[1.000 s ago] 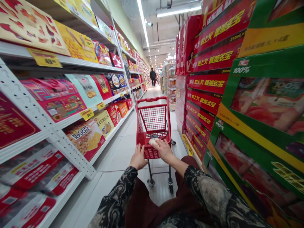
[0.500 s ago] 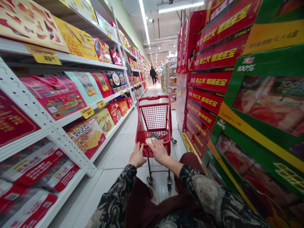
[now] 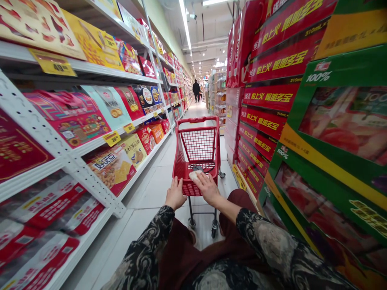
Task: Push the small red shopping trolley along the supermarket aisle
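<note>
A small red shopping cart (image 3: pixel 198 141) with a mesh basket stands in front of my knees. My left hand (image 3: pixel 175 194) grips the left corner of its near rim, thumb below the fingers. With my right hand (image 3: pixel 208 188) I press a crumpled white cloth (image 3: pixel 195 175) against the same rim, right of the middle. The fingers lie flat over the cloth and partly cover it. Inside the basket sits a dark object (image 3: pixel 198 167), too small to make out.
White shelves (image 3: pixel 90 147) of boxed snacks run along the left. Stacked red drink cartons (image 3: pixel 263 121) and green juice boxes (image 3: pixel 326 133) rise close on the right. A person (image 3: pixel 196 90) in dark clothes is far down the aisle.
My right hand and the cloth have shifted slightly to the right along the rim. My left hand stays at the left corner. The view has tilted a little.
</note>
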Available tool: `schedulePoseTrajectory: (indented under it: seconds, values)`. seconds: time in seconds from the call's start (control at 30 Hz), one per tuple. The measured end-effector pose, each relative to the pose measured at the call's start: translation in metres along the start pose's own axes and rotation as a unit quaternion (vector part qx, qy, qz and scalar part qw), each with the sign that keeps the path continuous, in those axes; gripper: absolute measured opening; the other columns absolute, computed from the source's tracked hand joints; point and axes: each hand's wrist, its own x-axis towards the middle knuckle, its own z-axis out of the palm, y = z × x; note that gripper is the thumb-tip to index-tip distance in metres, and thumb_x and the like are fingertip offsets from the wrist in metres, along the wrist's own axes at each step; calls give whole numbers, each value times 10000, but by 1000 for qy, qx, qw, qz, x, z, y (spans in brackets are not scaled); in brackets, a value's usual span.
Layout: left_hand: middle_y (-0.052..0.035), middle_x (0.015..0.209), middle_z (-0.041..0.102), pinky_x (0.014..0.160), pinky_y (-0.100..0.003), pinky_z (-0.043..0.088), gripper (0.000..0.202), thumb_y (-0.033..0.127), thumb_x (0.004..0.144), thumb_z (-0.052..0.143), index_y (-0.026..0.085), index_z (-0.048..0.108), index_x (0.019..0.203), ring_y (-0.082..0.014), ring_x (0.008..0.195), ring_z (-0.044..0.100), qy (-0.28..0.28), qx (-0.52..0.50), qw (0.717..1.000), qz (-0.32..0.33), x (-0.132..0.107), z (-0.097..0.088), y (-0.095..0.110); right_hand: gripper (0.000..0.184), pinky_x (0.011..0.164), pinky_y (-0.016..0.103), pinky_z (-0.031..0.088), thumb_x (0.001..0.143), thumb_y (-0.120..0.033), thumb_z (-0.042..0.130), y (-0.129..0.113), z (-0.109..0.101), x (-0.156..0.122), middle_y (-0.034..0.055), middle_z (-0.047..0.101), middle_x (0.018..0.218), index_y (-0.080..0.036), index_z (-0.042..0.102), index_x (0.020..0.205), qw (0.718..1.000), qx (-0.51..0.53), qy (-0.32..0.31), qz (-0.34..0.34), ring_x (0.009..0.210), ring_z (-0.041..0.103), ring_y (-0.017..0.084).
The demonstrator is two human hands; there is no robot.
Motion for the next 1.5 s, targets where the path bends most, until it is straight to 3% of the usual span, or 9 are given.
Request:
schedulePoseTrajectory:
  seconds: [0.2,0.37,0.43,0.6,0.77,0.9,1.13,1.33,1.5]
  values:
    - [-169,1495,160,1031,-487,313,771,207,669,561,122,262,1374,-280,1366,190,13,-6,1000,7,-4,-1,-1,405,1052,513,191,856,-155,437,-7,-1,4,105,351,1427,-222,506,1249,999,16,-17,-23,1311,298,269]
    - [-119,1485,231,1088,-482,203,637,116,743,395,143,287,1370,-209,1371,189,110,-53,988,90,-1,-4,33,544,1082,496,114,789,-202,490,-1,-14,-4,129,337,1430,-165,420,1327,998,64,2,-5,1336,241,259]
    - [-97,1471,279,1099,-452,189,630,105,752,367,159,285,1374,-182,1362,214,103,-92,981,133,4,-6,49,605,1084,494,107,765,-212,485,-4,-16,-4,160,353,1415,-108,374,1351,996,91,6,7,1325,267,261]
    - [-93,1412,391,1075,-512,201,528,263,828,368,188,320,1349,-203,1311,320,48,-134,988,59,11,-6,70,691,1082,503,111,699,-182,473,-5,-20,-10,176,401,1380,-67,328,1365,990,140,19,17,1289,338,259]
    - [-85,1349,457,1052,-538,231,395,346,849,385,225,474,1213,-239,1284,340,78,-77,993,32,11,-4,83,611,1083,490,111,732,-124,424,7,-26,-16,131,444,1358,-116,372,1340,988,126,46,73,1297,327,222]
    - [-77,1334,467,1053,-576,195,389,338,816,453,242,487,1191,-273,1293,309,86,-19,995,40,13,-3,73,620,1071,511,107,716,-96,431,19,-28,-19,131,419,1376,-132,386,1333,988,95,23,122,1298,319,233]
    - [-126,1420,354,1037,-587,219,449,272,827,406,189,412,1269,-261,1301,311,110,30,993,-28,14,-8,7,626,1063,508,130,691,-69,410,31,-29,-30,133,444,1357,-101,407,1317,985,105,26,131,1301,308,239]
    - [-102,1381,424,1050,-438,282,478,211,804,436,188,406,1280,-197,1281,357,84,11,994,68,15,1,43,616,1067,512,115,700,-78,411,21,-28,-21,132,434,1366,-101,409,1316,985,109,28,131,1299,313,237]
    - [-59,1393,420,1080,-495,202,465,216,821,414,252,403,1285,-196,1273,369,73,0,990,118,13,1,51,624,1066,523,116,706,-78,416,20,-28,-17,139,426,1371,-110,393,1329,988,100,10,119,1304,306,235]
